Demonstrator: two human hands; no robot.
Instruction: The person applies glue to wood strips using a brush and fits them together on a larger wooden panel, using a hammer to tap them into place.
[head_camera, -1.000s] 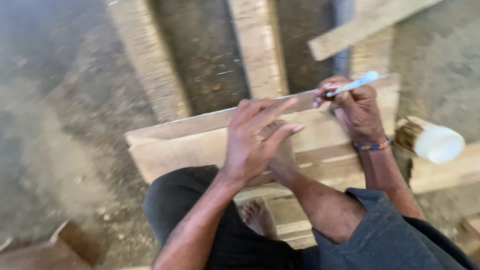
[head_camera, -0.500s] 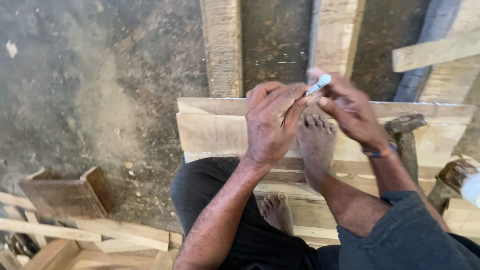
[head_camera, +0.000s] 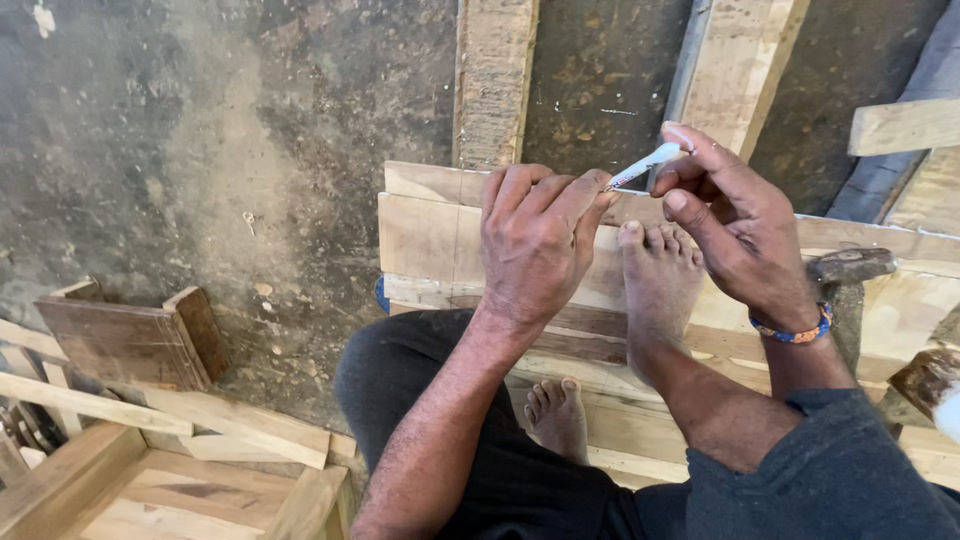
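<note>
Compared with half a second earlier, little is altered: the framing is nearly the same, and the white pen (head_camera: 645, 166) is kept at the same spot, so the work at the plank's far edge is judged to be ongoing rather than finished. A full second back, the view was swung more to the left and the left hand was spread flat with fingers extended; now its fingers are curled.

The pen is pinched in the right hand (head_camera: 735, 225), at upper right of centre, between thumb and fingertips, its tip angled down and to the left. The tip is met by the fingertips of the left hand (head_camera: 535, 245), which is bent over the pale plank (head_camera: 425, 235) at the middle of the frame, holding nothing that can be seen. A bare foot (head_camera: 655, 290) is pressed on the plank just between the two hands. A hammer head (head_camera: 850, 266) lies just right of the right wrist.
</note>
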